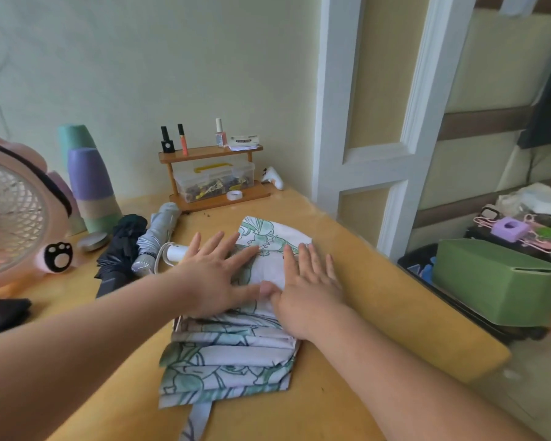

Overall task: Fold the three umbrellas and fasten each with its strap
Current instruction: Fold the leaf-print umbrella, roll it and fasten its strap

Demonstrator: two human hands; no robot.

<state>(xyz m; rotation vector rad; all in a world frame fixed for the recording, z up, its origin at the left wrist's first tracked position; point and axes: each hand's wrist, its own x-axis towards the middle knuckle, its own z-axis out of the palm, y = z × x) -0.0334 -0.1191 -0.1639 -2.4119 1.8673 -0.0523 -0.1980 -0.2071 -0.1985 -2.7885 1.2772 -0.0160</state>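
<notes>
A white umbrella with a green leaf print (229, 354) lies flat in pleated folds in the middle of the yellow table (379, 300). Its strap (198, 418) hangs loose toward the near edge, and its white handle (176, 252) pokes out at the far left. My left hand (215, 275) and my right hand (309, 288) both press flat on the cloth, fingers spread, thumbs touching. A silver umbrella (156, 237) and a black umbrella (121, 249) lie rolled up side by side to the left.
A pink fan (16, 218) stands at the left edge, with stacked pastel cups (89, 183) behind it. A small wooden shelf (210, 173) with bottles and a plastic box sits at the back. A green box (497, 281) rests to the right, off the table. A black cloth (4, 316) lies near left.
</notes>
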